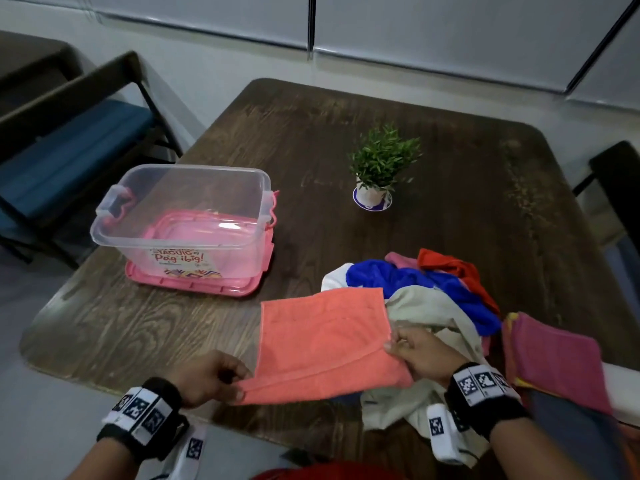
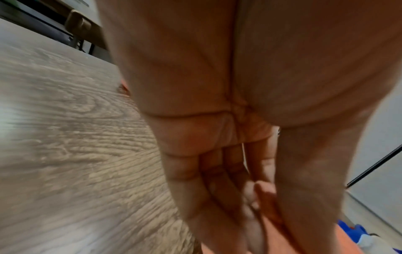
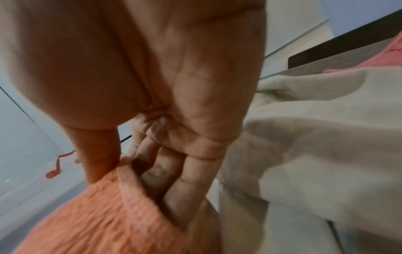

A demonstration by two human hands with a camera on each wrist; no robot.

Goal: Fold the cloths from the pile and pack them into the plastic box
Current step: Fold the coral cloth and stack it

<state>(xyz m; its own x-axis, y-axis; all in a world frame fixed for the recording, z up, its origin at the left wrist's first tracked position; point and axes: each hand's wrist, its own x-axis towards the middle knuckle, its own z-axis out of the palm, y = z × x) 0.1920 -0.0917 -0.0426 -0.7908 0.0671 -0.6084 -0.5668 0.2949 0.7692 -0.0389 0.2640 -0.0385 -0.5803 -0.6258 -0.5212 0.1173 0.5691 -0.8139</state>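
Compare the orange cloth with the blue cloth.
The orange cloth lies spread flat; the blue cloth is crumpled in the pile. The left hand and right hand pinch the orange cloth's near edge; the blue one lies untouched. Both rest on the table, outside the box.

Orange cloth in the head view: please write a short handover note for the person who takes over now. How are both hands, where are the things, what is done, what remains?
Left hand: pinches the near left corner of the orange cloth.
Right hand: its grip holds the cloth's right edge.
The cloth lies partly on the table, the near edge lifted for a fold.
Pile of cloths: unfolded, right of it.
Plastic box: open, standing on its pink lid, no cloths inside.
Done: one cloth spread out.
Left: finish this fold, pack it, then the pile.
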